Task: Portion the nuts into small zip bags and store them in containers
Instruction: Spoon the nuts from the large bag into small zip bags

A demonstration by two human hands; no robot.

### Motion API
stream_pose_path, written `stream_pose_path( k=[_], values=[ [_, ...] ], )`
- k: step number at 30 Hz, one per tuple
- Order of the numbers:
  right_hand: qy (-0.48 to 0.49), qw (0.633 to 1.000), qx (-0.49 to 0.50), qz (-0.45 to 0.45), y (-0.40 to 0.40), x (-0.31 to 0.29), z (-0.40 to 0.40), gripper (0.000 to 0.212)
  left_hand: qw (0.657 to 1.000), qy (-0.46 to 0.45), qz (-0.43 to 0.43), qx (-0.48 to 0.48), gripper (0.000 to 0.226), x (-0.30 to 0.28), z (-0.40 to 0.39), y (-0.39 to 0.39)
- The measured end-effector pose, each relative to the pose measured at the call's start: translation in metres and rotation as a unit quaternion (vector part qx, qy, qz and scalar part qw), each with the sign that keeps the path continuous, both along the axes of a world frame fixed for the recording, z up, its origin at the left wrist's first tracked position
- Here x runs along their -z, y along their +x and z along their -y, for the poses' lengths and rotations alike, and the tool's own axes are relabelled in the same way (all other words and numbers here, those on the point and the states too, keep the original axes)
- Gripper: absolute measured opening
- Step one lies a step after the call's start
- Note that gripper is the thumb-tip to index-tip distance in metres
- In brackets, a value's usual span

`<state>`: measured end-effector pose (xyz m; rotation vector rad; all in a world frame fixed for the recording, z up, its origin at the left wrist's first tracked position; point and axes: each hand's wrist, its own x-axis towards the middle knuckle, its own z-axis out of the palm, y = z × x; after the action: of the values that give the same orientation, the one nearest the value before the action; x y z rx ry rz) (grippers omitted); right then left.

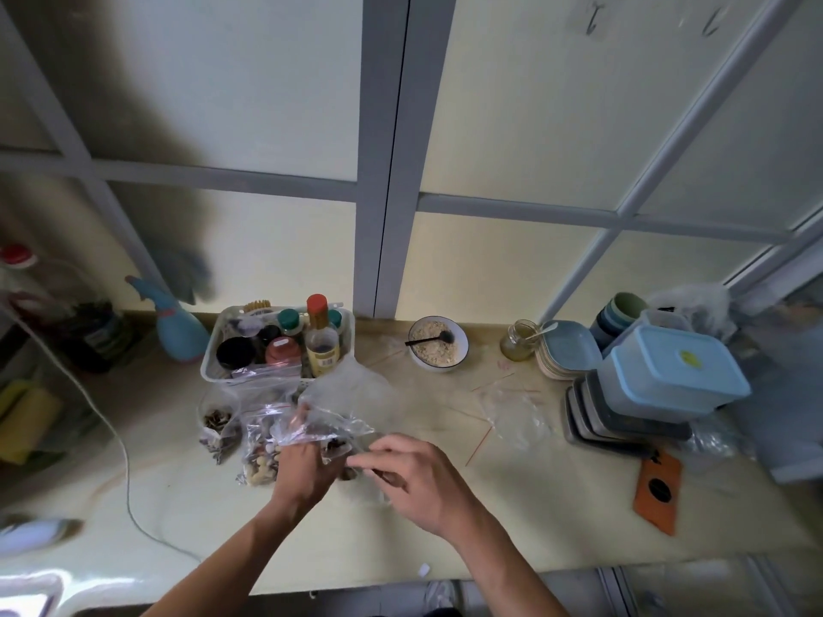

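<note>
Clear plastic crinkles between both hands at the middle of the pale counter [512, 518]: the left hand [303, 469] grips a small zip bag [320, 423] from below, while the right hand [418, 474] pinches its near edge with curled fingers. Mixed nuts [262, 465] lie in another bag just left of the left hand. Blue-lidded containers [672, 376] stand stacked at the counter's right end, well apart from the hands.

One bowl [438, 343] — two hands [304, 466]
</note>
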<state>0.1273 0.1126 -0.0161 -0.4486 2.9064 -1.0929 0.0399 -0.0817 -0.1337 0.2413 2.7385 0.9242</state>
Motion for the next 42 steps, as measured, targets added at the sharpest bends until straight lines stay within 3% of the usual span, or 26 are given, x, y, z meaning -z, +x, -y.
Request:
stream_pose_path(
  k=[4, 8, 10, 14, 21, 26, 31, 33, 35, 37, 40, 42],
  values=[
    [-0.034, 0.997, 0.032, -0.065, 0.015, -0.003, 0.009, 0.026, 0.999, 0.032, 0.012, 0.009, 0.027, -0.012, 0.005, 0.001],
    [-0.082, 0.950, 0.209, -0.215, 0.042, 0.001, 0.013, 0.018, 0.999, 0.040, 0.026, 0.011, 0.025, -0.038, 0.002, 0.002],
    [-0.064, 0.931, 0.268, -0.238, 0.061, 0.014, 0.015, 0.019, 0.999, 0.029, 0.042, 0.015, 0.023, -0.039, 0.001, -0.001],
    [-0.036, 0.931, 0.334, -0.142, 0.075, 0.042, 0.021, 0.019, 0.997, 0.014, 0.069, 0.033, 0.040, 0.023, 0.014, -0.013],
    [-0.110, 0.899, 0.407, -0.118, 0.045, 0.040, 0.033, 0.033, 0.995, -0.029, -0.004, 0.096, 0.058, -0.001, 0.008, 0.023],
    [-0.131, 0.919, 0.346, -0.136, 0.031, 0.028, 0.033, 0.031, 0.990, -0.052, -0.045, 0.121, 0.053, 0.002, 0.009, 0.048],
    [-0.122, 0.959, 0.228, -0.115, 0.022, 0.022, 0.031, 0.032, 0.986, 0.011, -0.045, 0.162, 0.075, 0.014, 0.002, 0.063],
    [-0.107, 0.961, 0.228, -0.112, 0.021, 0.023, 0.033, 0.029, 0.987, 0.065, 0.052, 0.138, 0.067, 0.016, -0.002, 0.049],
    [-0.063, 0.952, 0.276, -0.113, 0.023, 0.031, 0.035, 0.025, 0.967, 0.181, 0.174, 0.050, 0.058, 0.007, -0.011, 0.028],
    [-0.025, 0.932, 0.352, -0.087, 0.024, 0.039, 0.037, 0.024, 0.949, 0.244, 0.196, -0.017, 0.045, -0.016, -0.021, 0.009],
    [0.028, 0.906, 0.422, -0.035, 0.027, 0.050, 0.035, 0.023, 0.980, 0.142, 0.140, 0.000, 0.025, -0.028, -0.020, -0.014],
    [0.029, 0.897, 0.440, -0.018, 0.028, 0.055, 0.034, 0.021, 0.978, 0.129, 0.167, -0.007, 0.021, -0.031, -0.012, -0.021]
  ],
)
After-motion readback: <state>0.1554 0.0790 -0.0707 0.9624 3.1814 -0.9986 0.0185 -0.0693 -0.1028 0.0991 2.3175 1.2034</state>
